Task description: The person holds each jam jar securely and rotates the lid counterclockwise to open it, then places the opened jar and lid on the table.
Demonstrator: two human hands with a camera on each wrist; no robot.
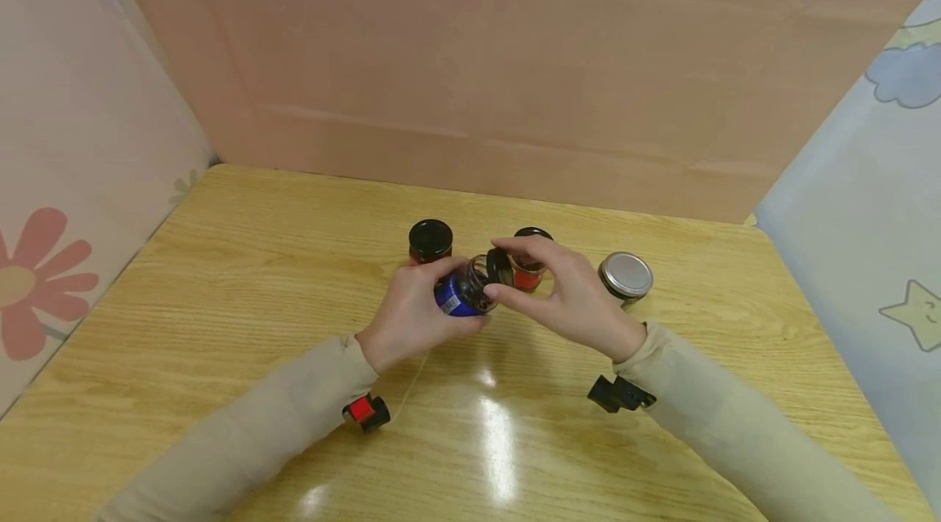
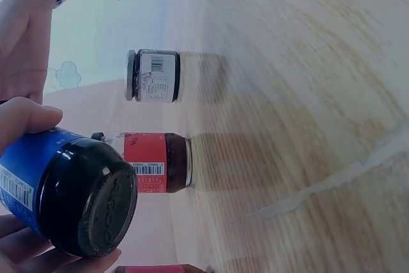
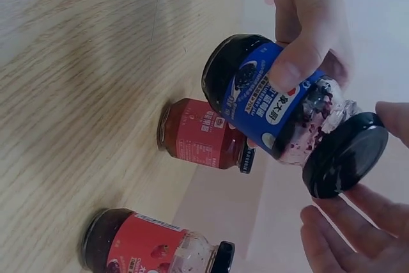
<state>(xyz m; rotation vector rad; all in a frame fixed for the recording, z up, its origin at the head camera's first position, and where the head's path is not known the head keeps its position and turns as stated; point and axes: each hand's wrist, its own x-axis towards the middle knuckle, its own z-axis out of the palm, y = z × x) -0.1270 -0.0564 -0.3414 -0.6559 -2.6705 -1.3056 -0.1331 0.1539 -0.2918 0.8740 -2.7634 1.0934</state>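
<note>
A jam jar [image 1: 457, 297] with a blue label is tilted above the table, its mouth toward the right. My left hand [image 1: 414, 311] grips it round the label, thumb on the upper side, as the right wrist view shows with the jar's blue label [image 3: 262, 94]. My right hand [image 1: 577, 297] pinches a black lid [image 1: 501, 267] by its rim between thumb and fingers. This lid stands at an angle right at the jar's mouth, and dark jam smears the clear glass below. From the left wrist view the jar's dark base [image 2: 108, 212] faces the camera.
Behind my hands stand a black-lidded jar [image 1: 430, 239] and a red-labelled jar [image 1: 528, 278], partly hidden by the right hand. A silver-lidded jar [image 1: 626, 274] is to the right. All stand on the wooden table [image 1: 220, 301], with a pinkish-brown panel [image 1: 470, 81] behind.
</note>
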